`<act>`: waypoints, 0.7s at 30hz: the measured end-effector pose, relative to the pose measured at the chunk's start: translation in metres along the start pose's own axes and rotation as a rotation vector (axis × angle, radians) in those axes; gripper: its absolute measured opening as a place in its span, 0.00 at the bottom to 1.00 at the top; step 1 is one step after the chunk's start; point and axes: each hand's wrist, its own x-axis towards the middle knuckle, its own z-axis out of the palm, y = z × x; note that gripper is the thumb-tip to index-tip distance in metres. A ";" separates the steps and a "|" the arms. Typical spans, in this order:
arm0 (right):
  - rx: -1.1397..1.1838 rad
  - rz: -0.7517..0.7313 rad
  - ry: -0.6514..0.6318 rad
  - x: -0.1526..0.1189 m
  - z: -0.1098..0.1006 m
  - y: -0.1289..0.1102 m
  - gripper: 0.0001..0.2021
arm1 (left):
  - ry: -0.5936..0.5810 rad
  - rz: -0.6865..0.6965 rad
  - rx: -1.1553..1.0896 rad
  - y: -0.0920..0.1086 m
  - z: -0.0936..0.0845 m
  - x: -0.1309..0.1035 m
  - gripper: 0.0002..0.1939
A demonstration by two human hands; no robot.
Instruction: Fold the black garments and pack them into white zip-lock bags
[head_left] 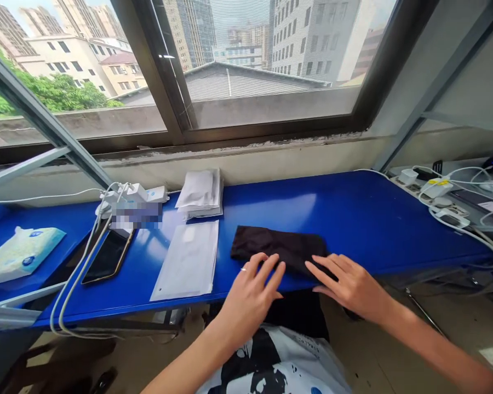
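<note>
A folded piece of black cloth [277, 243] lies flat near the front edge of the blue table [353, 219]. My left hand [254, 290] rests its spread fingertips on the cloth's near edge, with a ring on one finger. At the cloth's right end, my right hand [345, 282] touches it with fingers stretched out and apart. Neither hand grips the cloth. To the left of it lie flat translucent plastic bags [189, 260], and behind them stands a stack of packed pouches [201, 191].
A phone [109, 254], white cables and chargers [135, 194] occupy the table's left side, beside a wipes pack [22, 254]. Grey metal frame posts rise at both ends. More plugs and cables [437, 189] lie at the right. A window runs behind the table.
</note>
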 end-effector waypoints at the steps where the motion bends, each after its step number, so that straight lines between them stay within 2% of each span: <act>1: -0.016 0.003 0.035 -0.003 -0.006 -0.009 0.19 | -0.010 0.006 -0.035 0.007 0.005 0.005 0.26; 4: 0.069 0.037 0.128 -0.005 -0.029 -0.027 0.23 | 0.007 -0.041 -0.128 0.023 0.020 0.012 0.25; 6: 0.248 0.085 0.190 0.004 -0.045 -0.030 0.23 | 0.070 -0.075 -0.246 0.029 0.029 0.013 0.21; 8: 0.483 0.125 0.238 0.024 -0.056 -0.028 0.22 | 0.173 -0.144 -0.454 0.033 0.033 0.011 0.21; 10: 0.696 0.198 0.228 0.051 -0.058 -0.021 0.20 | 0.275 -0.280 -0.643 0.034 0.035 0.008 0.21; 12: 0.851 0.340 0.123 0.080 -0.051 -0.009 0.16 | 0.320 -0.444 -0.707 0.033 0.033 0.004 0.19; 15: 1.016 0.507 -0.193 0.116 -0.027 0.018 0.11 | 0.295 -0.594 -0.654 0.028 0.030 -0.002 0.17; 17: 1.022 0.504 -0.385 0.128 -0.008 0.037 0.12 | 0.274 -0.630 -0.620 0.024 0.028 -0.004 0.18; 18: 0.987 0.491 -0.438 0.132 0.002 0.045 0.13 | 0.263 -0.629 -0.608 0.021 0.028 -0.004 0.19; 21: 0.885 0.481 -0.489 0.137 0.023 0.063 0.14 | 0.239 -0.595 -0.573 0.016 0.028 -0.002 0.19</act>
